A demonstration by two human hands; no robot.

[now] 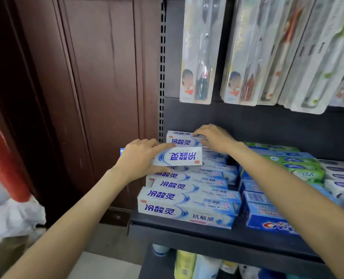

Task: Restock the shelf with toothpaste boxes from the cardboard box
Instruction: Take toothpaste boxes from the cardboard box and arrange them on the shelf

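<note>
The toothpaste box [178, 157] in the left hand [141, 158] is white and blue with its print upside down; it hangs just above the back of the stack of matching boxes [189, 200] at the left end of the black shelf [187, 236]. The left fingers [163, 147] curl over its top edge and the thumb lies under it, so the box is gripped at its left end. Just behind it, against the shelf's dark back panel [267, 125], a second toothpaste box [180, 138] lies on top of the stack, and the right hand [213, 137] rests on its right end with fingers bent down over it; how firmly it grips cannot be told. To the right of the stack stand blue Crest boxes [267, 216], then green boxes [300, 168] and white boxes [340, 182] farther right. Above the stack, toothbrush packs [199, 51] hang in a row. Left of the stack a slotted metal upright [162, 77] borders a dark brown wooden panel [86, 87]. Farther left are something red [0, 154] and white bags [10, 220]. Below the shelf, a lower level holds blurred goods [197, 264], and a pale floor [106, 258] shows.
</note>
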